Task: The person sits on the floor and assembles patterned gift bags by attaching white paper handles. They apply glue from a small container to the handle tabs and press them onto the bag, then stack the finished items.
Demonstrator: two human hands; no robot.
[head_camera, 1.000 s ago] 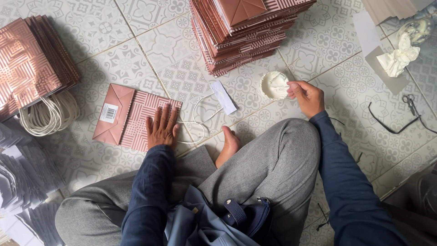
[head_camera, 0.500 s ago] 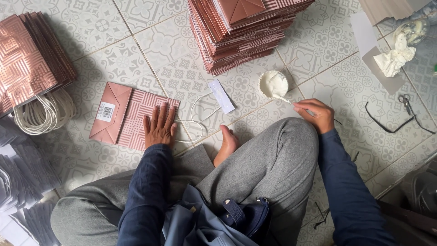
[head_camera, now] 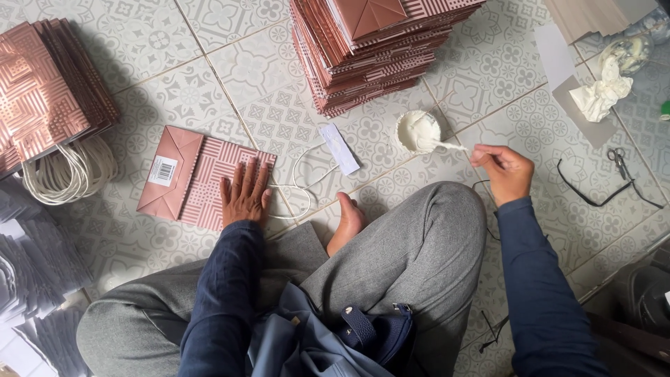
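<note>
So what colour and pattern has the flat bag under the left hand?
Rose-copper flat bag, pale geometric stripes; head view.

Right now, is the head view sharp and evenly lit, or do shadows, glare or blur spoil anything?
Head view: soft, even daylight, no harsh glare; a faint sheen on the stacked copper-pink patterned paper bags; the flat pink bag under the left hand is sharp; the right hand is slightly soft.

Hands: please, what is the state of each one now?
Left hand: open, flat on the folded pink paper bag.
Right hand: closed on a thin stick.
</note>
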